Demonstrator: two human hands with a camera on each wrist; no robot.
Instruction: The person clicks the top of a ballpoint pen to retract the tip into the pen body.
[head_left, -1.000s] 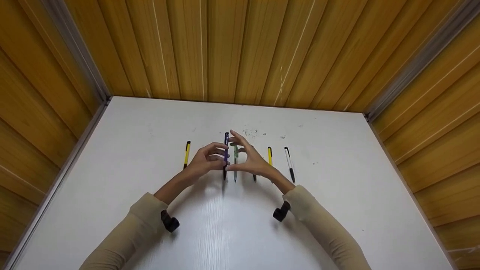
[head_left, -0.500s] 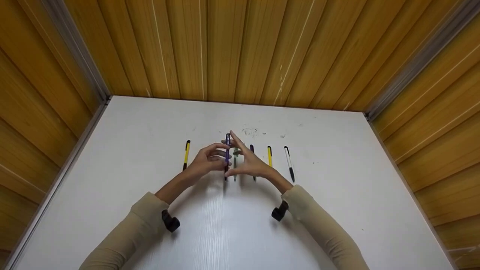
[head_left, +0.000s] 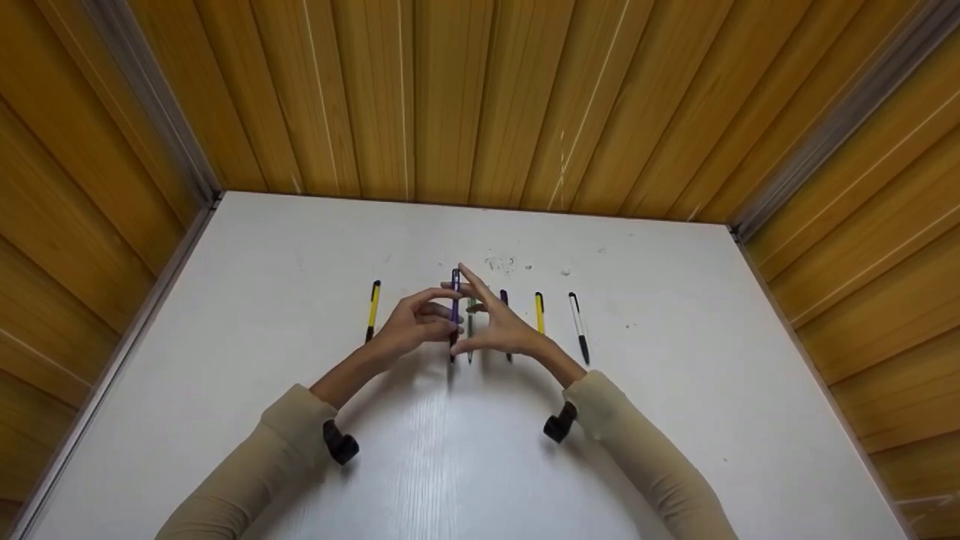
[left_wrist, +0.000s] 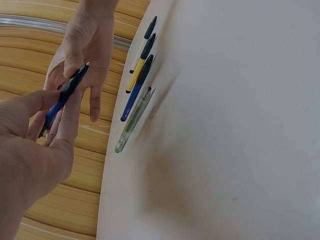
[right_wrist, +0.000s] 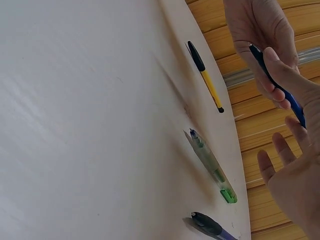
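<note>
A blue pen with a dark grip (head_left: 454, 300) is held up over the table, its tip toward the person. My left hand (head_left: 405, 324) pinches it between thumb and fingers from the left. From the other side my right hand (head_left: 508, 326) holds it too, thumb near the tip end and fingers at the far end. In the right wrist view, the right thumb (right_wrist: 282, 70) lies against the pen while the other fingers spread below. A clear green pen (left_wrist: 132, 122) lies just right of the held pen, partly hidden by the right hand in the head view.
Left of the hands lies a yellow and black pen (head_left: 373, 311). To the right rest a dark blue pen (head_left: 504, 297), another yellow pen (head_left: 539, 311) and a white and black pen (head_left: 579, 328). Wood-patterned walls (head_left: 450, 97) border the white table (head_left: 420, 480).
Over the second, the right hand has moved slightly left and its thumb and fingers have come onto the blue pen. The pen has shifted slightly right. The last half second shows almost no movement.
</note>
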